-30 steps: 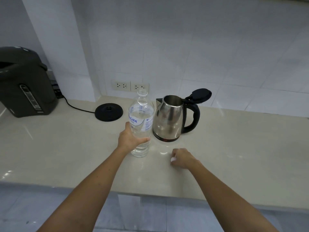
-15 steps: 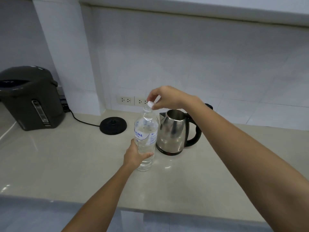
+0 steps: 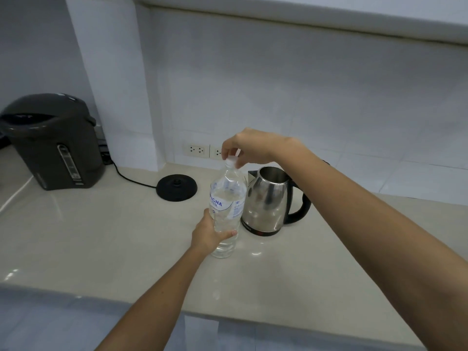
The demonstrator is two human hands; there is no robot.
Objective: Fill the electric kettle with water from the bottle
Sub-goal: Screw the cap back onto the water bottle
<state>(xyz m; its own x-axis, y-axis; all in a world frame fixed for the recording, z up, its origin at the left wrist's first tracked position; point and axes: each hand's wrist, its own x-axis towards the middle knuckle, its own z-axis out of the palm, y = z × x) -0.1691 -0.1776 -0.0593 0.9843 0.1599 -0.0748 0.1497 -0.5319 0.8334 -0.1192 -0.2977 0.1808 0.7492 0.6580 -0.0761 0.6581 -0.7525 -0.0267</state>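
— While gripped low on its body by the left hand, stood upright on the desk: clear water bottle, blue-and-white label facing forward, partly filled.

— And up top?

— Pinched at the white cap by the fingertips of the right hand, reaching in from above. Could not tell whether seated on the neck or loose.

— Left hand wrapped how?

— Curled round the lower body, thumb laid across the front, closed on the plastic.

— Kettle?

— Stainless electric kettle, just beside the bottle on its right, nearly touching. Stood straight on the desk, off its base. Mouth open, black handle turned to the right, lid hidden behind the right forearm.

— Base?

— Round black power base, left of the bottle and a little farther back, cord trailing off toward the wall.

— Anything else on the desk?

— Dark hot-water dispenser at the far left, well apart from the bottle. Two wall sockets behind, low on the white tiled wall, the second partly covered by the right hand.
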